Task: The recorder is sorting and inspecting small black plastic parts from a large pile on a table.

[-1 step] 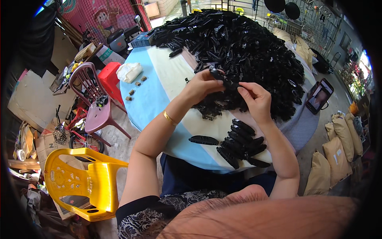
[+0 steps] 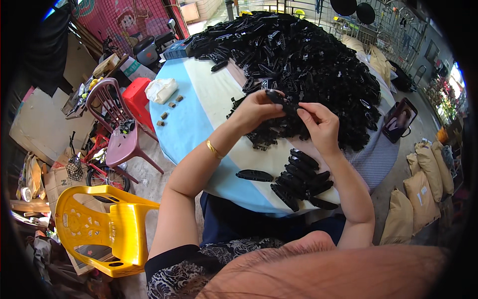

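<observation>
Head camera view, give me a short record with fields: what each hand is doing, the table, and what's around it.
left hand: holds a black plastic part above the table
right hand: fingertips meet the same part
table: round, blue and white cover
big pile: loose black parts cover the far half
near stack: oval black pieces by the near edge
left of table: white bag, maroon chair, yellow chair
right edge: phone propped up

One yellow chair (image 2: 99,229), one maroon chair (image 2: 117,129), one red stool (image 2: 137,102), two hands (image 2: 256,107).
</observation>
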Demonstrator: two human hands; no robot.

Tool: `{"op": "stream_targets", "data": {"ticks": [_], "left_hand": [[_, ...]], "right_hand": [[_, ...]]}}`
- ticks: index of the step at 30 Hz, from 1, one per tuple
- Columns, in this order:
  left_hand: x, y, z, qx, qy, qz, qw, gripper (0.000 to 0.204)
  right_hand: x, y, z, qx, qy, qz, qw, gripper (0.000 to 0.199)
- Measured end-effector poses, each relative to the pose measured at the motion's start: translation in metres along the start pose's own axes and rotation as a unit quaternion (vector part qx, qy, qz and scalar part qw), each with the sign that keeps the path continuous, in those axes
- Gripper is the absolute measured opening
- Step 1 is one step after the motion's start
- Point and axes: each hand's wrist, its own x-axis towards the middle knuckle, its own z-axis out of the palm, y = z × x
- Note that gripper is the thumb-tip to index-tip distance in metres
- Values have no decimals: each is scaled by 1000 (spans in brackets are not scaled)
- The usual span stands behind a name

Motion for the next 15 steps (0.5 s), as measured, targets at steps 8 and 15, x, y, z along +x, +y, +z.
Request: {"op": "stream_targets", "data": {"ticks": [8, 15], "left_hand": [[-3, -20, 12, 2, -50, -27, 998, 31], [-8, -14, 18, -29, 0, -23, 999, 32]], "right_hand": [[1, 2, 0, -98, 9, -111, 989, 13], [1, -8, -1, -230, 1, -234, 945, 10]]}}
